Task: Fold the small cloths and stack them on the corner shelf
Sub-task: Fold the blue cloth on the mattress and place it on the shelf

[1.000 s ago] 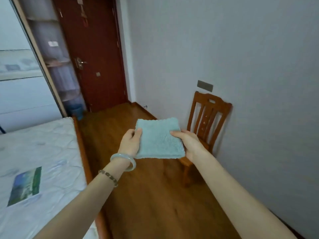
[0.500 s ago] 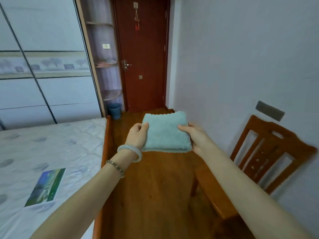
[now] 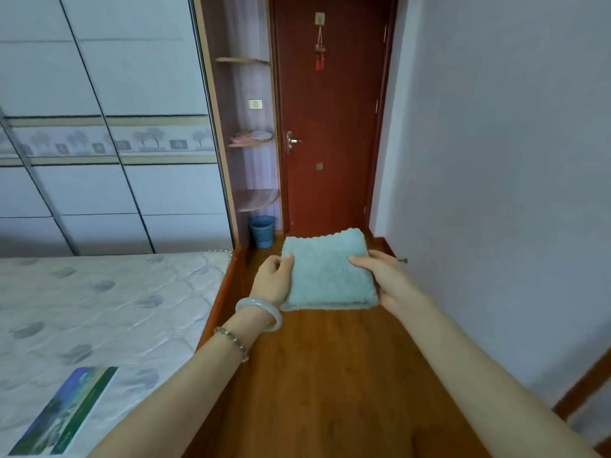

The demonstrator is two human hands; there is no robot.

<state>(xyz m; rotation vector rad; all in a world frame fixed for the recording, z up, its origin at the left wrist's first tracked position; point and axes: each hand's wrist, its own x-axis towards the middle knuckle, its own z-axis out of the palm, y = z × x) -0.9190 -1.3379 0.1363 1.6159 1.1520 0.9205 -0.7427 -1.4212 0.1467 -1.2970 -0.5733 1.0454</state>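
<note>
One folded teal cloth point(image 3: 325, 272), left hand point(image 3: 271, 282) and right hand point(image 3: 388, 282) gripping its sides, three corner shelves point(image 3: 253, 143) ahead

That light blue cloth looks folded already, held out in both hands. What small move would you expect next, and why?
Probably a step forward, carrying the cloth level toward the corner shelf beside the door. The left hand and right hand grip its folded sides above the floor, and the shelf looks too far ahead to reach.
</note>
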